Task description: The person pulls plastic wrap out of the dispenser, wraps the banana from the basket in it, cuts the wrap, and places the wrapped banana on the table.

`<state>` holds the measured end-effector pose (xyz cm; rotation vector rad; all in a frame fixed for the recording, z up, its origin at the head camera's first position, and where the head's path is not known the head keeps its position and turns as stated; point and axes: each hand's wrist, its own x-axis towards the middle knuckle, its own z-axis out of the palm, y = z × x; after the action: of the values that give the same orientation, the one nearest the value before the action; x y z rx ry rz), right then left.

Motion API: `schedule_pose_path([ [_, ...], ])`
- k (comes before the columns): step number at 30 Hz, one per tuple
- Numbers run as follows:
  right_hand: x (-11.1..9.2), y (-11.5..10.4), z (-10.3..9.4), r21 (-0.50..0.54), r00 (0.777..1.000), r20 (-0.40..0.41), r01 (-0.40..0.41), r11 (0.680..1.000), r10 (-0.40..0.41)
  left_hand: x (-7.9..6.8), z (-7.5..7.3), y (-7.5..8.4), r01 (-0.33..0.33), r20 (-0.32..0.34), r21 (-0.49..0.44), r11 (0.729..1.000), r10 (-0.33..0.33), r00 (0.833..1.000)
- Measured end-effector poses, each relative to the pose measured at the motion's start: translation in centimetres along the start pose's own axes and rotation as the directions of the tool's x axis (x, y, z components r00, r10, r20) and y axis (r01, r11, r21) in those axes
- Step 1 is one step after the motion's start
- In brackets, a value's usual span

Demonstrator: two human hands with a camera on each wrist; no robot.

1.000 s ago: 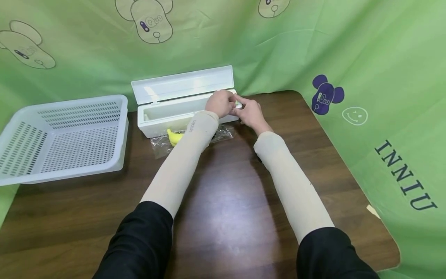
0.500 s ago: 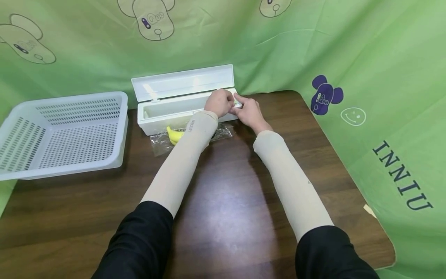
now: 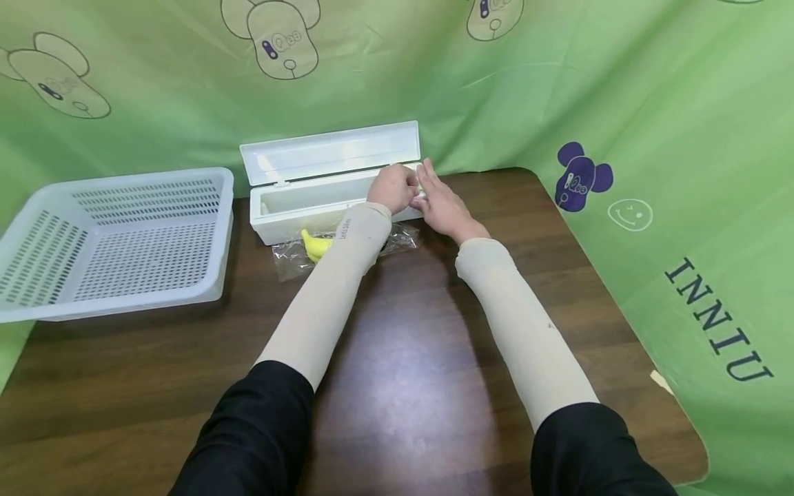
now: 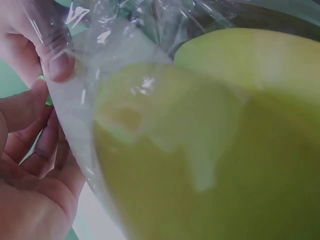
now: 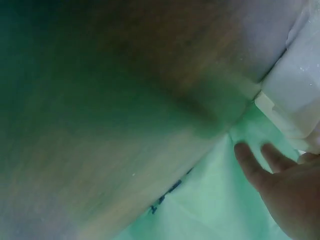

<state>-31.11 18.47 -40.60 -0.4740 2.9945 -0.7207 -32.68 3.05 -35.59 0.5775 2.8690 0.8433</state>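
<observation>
A long white box (image 3: 291, 224) stands at the back with its lid (image 3: 335, 151) raised. At its right end my left hand (image 3: 391, 187) has curled fingers around a small green-and-white piece (image 4: 46, 90), mostly hidden by fingers. My right hand (image 3: 443, 208) is beside it, index and middle fingers straight along the box's end; the thumb points at the piece. In the right wrist view the right fingers (image 5: 252, 165) are spread beside the box corner. A yellow banana (image 3: 315, 246) lies in clear plastic wrapping (image 3: 288, 262) in front of the box, partly behind the left forearm.
A pale perforated basket (image 3: 217, 275) stands at the left. Brown wood tabletop (image 3: 397, 386) extends toward me. A green printed curtain (image 3: 620, 89) hangs close behind the box and along the right edge. A small pale scrap (image 3: 661, 381) lies at the table's right edge.
My right hand's fingers have straightened from a pinch near the small piece and now extend upward along the box's end. The left hand has stayed at the same spot.
</observation>
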Motion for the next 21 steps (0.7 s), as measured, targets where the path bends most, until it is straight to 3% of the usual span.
schedule_pose_path([
  [11,-0.1,0.3,-0.3,0.099,1.0,-0.011,-0.02,0.995,0.022,-0.4,0.8,-0.4,0.119,-0.044,-0.099,0.988,-0.124,0.991],
  [21,-0.2,-0.1,0.3,0.162,0.998,-0.033,-0.051,0.986,0.057,-1.1,1.3,-0.5,0.135,-0.116,-0.035,0.99,-0.138,0.984],
])
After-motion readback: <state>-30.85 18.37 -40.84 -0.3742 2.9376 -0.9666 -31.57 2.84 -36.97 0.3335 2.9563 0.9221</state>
